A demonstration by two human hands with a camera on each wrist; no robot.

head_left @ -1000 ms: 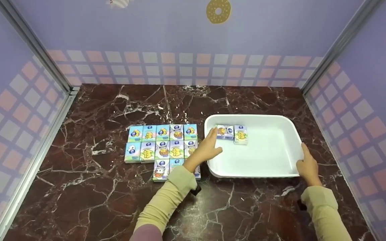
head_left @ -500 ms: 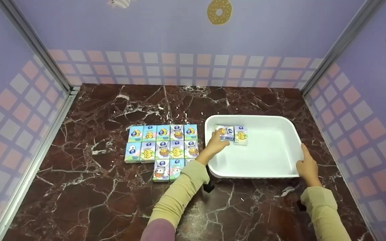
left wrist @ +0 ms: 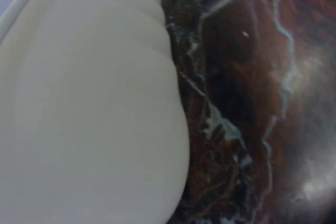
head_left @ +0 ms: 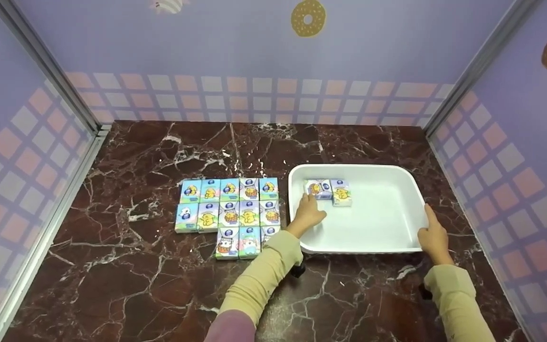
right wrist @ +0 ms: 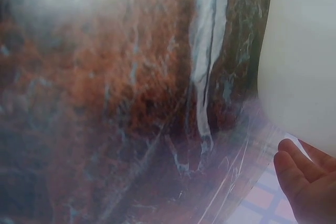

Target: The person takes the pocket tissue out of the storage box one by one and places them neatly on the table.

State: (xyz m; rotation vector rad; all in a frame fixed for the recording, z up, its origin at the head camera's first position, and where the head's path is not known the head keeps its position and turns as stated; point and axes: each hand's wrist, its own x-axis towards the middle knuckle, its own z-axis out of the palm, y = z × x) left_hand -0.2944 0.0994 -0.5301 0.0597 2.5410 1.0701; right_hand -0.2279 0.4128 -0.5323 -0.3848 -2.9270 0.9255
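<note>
A white rectangular tray (head_left: pixel 378 228) stands on the table, with two small cartoon-printed tissue packs lying inside at its back left. The left tissue pack (head_left: pixel 319 188) lies sideways, and the right tissue pack (head_left: pixel 341 193) lies lengthwise against it. Reaching over the tray's left rim, my left hand (head_left: pixel 307 214) has its fingers near the left pack's front left edge; whether they touch it is unclear. My right hand (head_left: pixel 434 237) grips the tray's right front corner. In the right wrist view its fingers (right wrist: pixel 294 174) lie against the tray's outer wall (right wrist: pixel 302 51).
Left of the tray, several tissue packs (head_left: pixel 230 213) lie side by side in rows on the dark marble table (head_left: pixel 150 285). My left sleeve covers part of the front row. Lilac panels (head_left: pixel 207 42) enclose the table at the back and sides.
My left hand has moved right, over the rim into the tray, then slightly toward the front. The right hand stays on the tray corner. The right pack now lies slightly tilted.
</note>
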